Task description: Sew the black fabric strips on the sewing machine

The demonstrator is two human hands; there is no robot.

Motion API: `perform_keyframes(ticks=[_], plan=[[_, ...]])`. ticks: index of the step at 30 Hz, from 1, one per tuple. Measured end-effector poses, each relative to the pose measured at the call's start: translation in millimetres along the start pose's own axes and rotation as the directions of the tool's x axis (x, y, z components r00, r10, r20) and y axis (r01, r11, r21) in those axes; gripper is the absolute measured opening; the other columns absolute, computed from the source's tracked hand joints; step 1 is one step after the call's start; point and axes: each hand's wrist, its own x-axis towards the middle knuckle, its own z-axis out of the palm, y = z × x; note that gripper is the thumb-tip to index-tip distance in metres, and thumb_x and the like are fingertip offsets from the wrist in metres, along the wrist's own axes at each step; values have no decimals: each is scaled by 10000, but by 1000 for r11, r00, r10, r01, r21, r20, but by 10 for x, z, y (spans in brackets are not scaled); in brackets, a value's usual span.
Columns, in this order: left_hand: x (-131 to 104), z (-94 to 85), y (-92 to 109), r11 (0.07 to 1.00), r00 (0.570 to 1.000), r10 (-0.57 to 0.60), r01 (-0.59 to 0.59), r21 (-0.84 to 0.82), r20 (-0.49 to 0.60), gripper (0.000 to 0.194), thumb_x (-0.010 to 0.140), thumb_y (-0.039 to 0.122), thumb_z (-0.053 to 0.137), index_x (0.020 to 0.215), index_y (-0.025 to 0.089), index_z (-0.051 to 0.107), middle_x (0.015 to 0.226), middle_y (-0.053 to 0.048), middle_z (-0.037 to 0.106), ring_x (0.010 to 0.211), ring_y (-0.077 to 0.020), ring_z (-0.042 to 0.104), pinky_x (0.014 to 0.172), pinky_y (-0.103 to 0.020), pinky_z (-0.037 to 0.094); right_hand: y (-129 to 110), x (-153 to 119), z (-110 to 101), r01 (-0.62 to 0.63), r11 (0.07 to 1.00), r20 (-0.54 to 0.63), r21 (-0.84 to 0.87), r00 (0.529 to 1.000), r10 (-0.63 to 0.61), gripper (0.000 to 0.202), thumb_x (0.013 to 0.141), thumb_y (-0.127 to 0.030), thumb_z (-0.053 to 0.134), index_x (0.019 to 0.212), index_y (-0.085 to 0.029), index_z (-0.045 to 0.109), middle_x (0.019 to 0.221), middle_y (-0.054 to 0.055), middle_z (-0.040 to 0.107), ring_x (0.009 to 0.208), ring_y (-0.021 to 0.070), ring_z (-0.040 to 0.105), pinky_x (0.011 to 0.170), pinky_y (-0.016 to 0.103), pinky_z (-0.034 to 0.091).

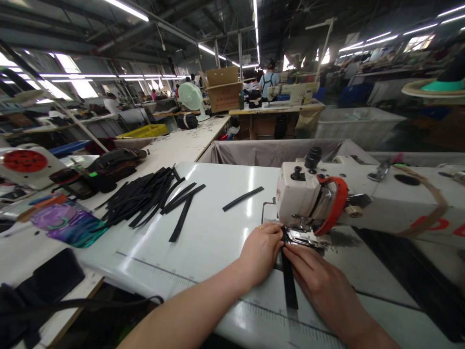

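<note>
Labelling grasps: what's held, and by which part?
Left hand and right hand touch a black strip where it nears the sewing machine; pinched or pressed, can't tell.

A pale fan point(190, 96) stands beside a cardboard box point(223, 97) — yellow tray point(143, 131) nearby.

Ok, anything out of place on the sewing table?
One black strip lies alone between the loose strip pile and the sewing machine, apart from both. Mildly odd; I see nothing clearly spilled or damaged.

There are two hands point(261, 249) point(321, 276), one strip point(289, 286) between them, one green fan point(191, 97).
</note>
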Motion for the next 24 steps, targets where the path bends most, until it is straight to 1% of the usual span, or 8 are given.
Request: perform_keyframes(ticks=[5,8,14,19,24], plan=[[17,7,4,999,1000,6,-5,33,-8,141,931,132,518,884,141,651,1061,-95,680,1079,-218,604,958,-343,509,8,-6,-9,62,998,-16,7,998,-62,322,962,-127,371,1144,-104,636,1113,130,692,1020,213,661,866,329,556],[40,25,-13,999,1000,9,-9,51,-2,140,930,138,527,868,133,653,1045,-98,681,1068,-216,606,962,-337,504,20,-2,-27,42,999,-7,7,999,-41,335,961,-121,353,1131,-104,641,1092,121,701,1000,210,667,849,331,560],[66,58,-59,998,1000,25,-24,50,-4,159,944,167,514,866,145,651,1008,-81,682,1034,-210,606,946,-332,507,28,18,-37,28,999,11,25,1000,-29,321,944,-113,378,1118,-115,647,1095,107,705,1020,207,656,871,330,546],[75,60,-7,998,1000,8,-6,67,-27,213,962,159,468,840,155,642,1008,-77,670,1020,-200,603,941,-343,507,32,46,-36,-35,997,14,66,999,35,315,914,-90,407,1116,-123,647,1078,97,701,1005,212,648,864,344,541],[39,47,52,999,999,14,-12,32,-45,285,965,143,424,756,165,617,946,-77,668,982,-196,601,925,-346,511,38,33,-57,-33,995,33,93,999,30,309,900,-100,441,1133,-141,640,1064,88,700,988,213,640,866,352,535]])
